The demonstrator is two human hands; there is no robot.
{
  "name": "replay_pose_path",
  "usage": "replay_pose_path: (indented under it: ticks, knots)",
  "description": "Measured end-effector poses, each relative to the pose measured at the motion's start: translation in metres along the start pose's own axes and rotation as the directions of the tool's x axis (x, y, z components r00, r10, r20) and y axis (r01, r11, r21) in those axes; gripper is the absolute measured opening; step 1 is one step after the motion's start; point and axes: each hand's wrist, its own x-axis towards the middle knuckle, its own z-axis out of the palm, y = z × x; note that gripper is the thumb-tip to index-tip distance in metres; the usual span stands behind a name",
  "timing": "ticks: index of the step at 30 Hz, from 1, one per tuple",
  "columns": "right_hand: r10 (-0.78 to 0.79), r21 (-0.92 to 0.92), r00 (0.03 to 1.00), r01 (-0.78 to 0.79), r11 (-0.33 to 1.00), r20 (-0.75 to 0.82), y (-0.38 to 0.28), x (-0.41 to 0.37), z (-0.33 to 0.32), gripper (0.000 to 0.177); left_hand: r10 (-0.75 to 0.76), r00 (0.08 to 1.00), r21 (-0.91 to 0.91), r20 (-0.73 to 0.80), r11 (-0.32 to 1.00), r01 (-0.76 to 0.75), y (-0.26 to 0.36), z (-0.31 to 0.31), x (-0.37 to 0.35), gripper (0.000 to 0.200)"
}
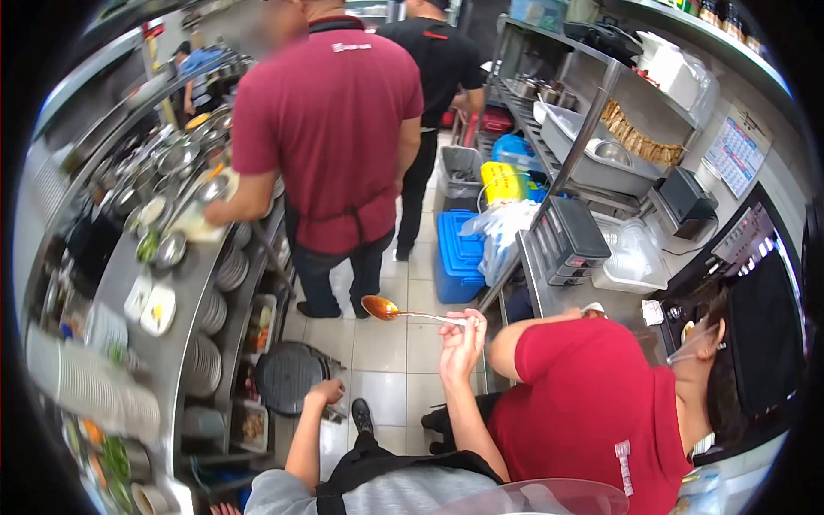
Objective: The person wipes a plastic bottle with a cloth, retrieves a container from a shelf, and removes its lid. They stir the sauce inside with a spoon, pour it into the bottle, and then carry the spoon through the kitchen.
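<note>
My right hand [463, 343] is raised in the middle of the view, its fingers closed on the handle of a metal spoon. The spoon [378, 308] points left, and its bowl holds a reddish-orange sauce. My left hand [326, 393] hangs lower, beside a round black lid or stool top [292, 376]. Its fingers are curled, and whether anything is in them is too small to tell. The spoon is in the air over the tiled floor.
A person in a maroon shirt [330, 129] works at the left steel counter [193, 257]; another in black [438, 69] stands beyond. Close on my right, a person in red [584, 395] leans over a counter. A blue bin [459, 257] stands on the floor ahead.
</note>
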Motion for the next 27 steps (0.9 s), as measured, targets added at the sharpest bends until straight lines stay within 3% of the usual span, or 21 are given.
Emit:
replay_pose_path:
  ticks: [3,4,5,6,8,10,11,13,16,19,21,25,27]
  knots:
    - [-0.08,-0.06,0.995,0.077,0.995,-0.066,0.006,0.042,0.013,0.017,0.108,0.988,-0.186,0.11,0.979,-0.086,-0.011,-0.074,0.014,0.033]
    - [-0.152,-0.094,0.986,0.145,0.985,-0.066,0.008,0.057,0.014,0.017,0.285,0.956,-0.319,0.072,0.914,-0.249,-0.016,-0.096,0.029,0.037]
    - [-0.205,-0.098,0.976,0.198,0.975,-0.066,0.012,0.073,0.01,0.016,0.344,0.937,-0.368,0.057,0.88,-0.3,-0.014,-0.121,0.048,0.038]
    - [-0.227,-0.09,0.97,0.22,0.971,-0.086,0.009,0.084,0.012,0.016,0.476,0.879,-0.215,-0.032,0.855,-0.471,-0.002,-0.151,0.059,0.041]
    - [-0.272,-0.131,0.956,0.258,0.957,-0.107,0.005,0.107,0.011,0.016,0.631,0.759,-0.272,-0.159,0.711,-0.648,0.026,-0.2,0.091,0.039]
    - [-0.319,-0.131,0.932,0.3,0.945,-0.17,0.005,0.127,0.015,0.017,0.61,0.787,-0.341,-0.099,0.722,-0.602,0.085,-0.26,0.094,0.027]
    - [-0.357,-0.152,0.917,0.333,0.931,-0.179,0.003,0.139,0.017,0.017,0.662,0.739,-0.386,-0.127,0.653,-0.651,0.104,-0.275,0.112,0.025]
    - [-0.407,-0.183,0.887,0.373,0.91,-0.218,0.003,0.169,0.017,0.018,0.668,0.732,-0.302,-0.133,0.676,-0.672,0.144,-0.308,0.143,0.025]
    - [-0.5,-0.196,0.84,0.465,0.863,-0.211,0.005,0.224,0.016,0.02,0.657,0.729,-0.317,-0.192,0.662,-0.68,0.202,-0.35,0.176,0.027]
    - [-0.545,-0.193,0.805,0.51,0.838,-0.234,0.0,0.284,0.025,0.02,0.618,0.747,-0.395,-0.246,0.639,-0.659,0.231,-0.386,0.242,0.028]
    - [-0.571,-0.199,0.795,0.537,0.82,-0.204,-0.001,0.329,0.031,0.019,0.647,0.657,-0.334,-0.388,0.566,-0.754,0.232,-0.408,0.305,0.027]
    - [-0.554,-0.203,0.813,0.52,0.83,-0.18,0.018,0.438,0.037,0.016,0.416,0.795,-0.478,-0.442,0.641,-0.601,0.226,-0.451,0.367,0.027]
    - [-0.504,-0.185,0.849,0.476,0.86,-0.156,0.03,0.491,0.049,0.016,0.39,0.744,-0.471,-0.542,0.592,-0.654,0.213,-0.458,0.388,0.027]
